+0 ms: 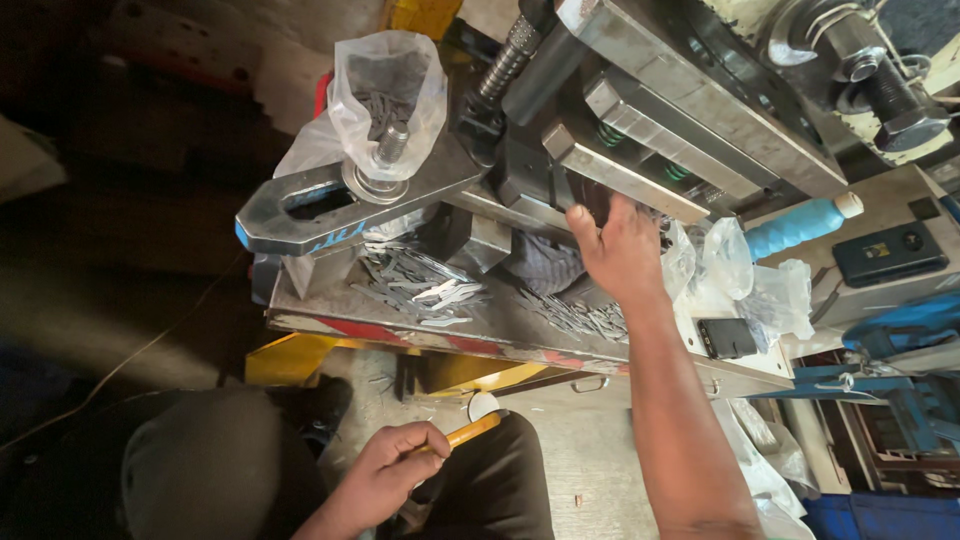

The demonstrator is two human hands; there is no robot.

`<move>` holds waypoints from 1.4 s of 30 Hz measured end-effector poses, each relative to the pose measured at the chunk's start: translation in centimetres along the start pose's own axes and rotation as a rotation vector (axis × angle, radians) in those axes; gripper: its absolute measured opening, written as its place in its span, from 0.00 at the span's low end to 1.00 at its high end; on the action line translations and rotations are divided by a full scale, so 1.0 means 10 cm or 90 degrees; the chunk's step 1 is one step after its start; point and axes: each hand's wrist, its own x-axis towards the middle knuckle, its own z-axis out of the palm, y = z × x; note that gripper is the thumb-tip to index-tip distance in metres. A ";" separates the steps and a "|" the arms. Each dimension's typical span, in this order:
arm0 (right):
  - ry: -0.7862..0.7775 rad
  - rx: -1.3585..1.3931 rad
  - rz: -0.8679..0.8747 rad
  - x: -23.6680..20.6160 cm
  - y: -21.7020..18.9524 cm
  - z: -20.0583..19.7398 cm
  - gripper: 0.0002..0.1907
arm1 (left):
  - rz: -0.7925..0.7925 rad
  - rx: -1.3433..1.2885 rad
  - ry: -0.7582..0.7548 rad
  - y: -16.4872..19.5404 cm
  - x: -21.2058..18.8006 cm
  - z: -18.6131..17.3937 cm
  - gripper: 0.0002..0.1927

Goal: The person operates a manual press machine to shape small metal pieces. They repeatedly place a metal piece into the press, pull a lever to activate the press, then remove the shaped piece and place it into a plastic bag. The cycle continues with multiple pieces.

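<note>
My right hand (622, 250) reaches up into the gap under the steel die block (620, 170) of a press. Its fingertips are hidden there, and the thumb rests beside a dark cloth (540, 262). Low in the view, my left hand (392, 470) is closed around a yellow-handled tool (472, 430), held over my lap. Flat grey metal strips lie in a loose pile (420, 285) on the press table (400, 330), and a second pile of strips (585, 318) sits just below my right wrist.
A clear plastic bag (385, 85) with more metal strips hangs over a bolt on a heavy slotted clamp (330, 205). To the right are crumpled plastic bags (740, 270), a blue cylinder (800, 225), a small black device (727, 338) and a black box (890, 253).
</note>
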 end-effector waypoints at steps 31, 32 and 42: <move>-0.098 0.006 0.103 0.11 0.10 -0.05 0.48 | 0.036 0.018 0.014 -0.20 0.08 -0.03 0.03; -0.097 0.003 0.088 0.12 0.13 -0.04 0.48 | 0.042 0.025 0.011 -0.19 0.09 -0.03 0.03; -0.051 -0.068 0.055 0.02 0.14 0.03 0.45 | 0.058 0.053 0.023 -0.03 0.03 0.01 0.02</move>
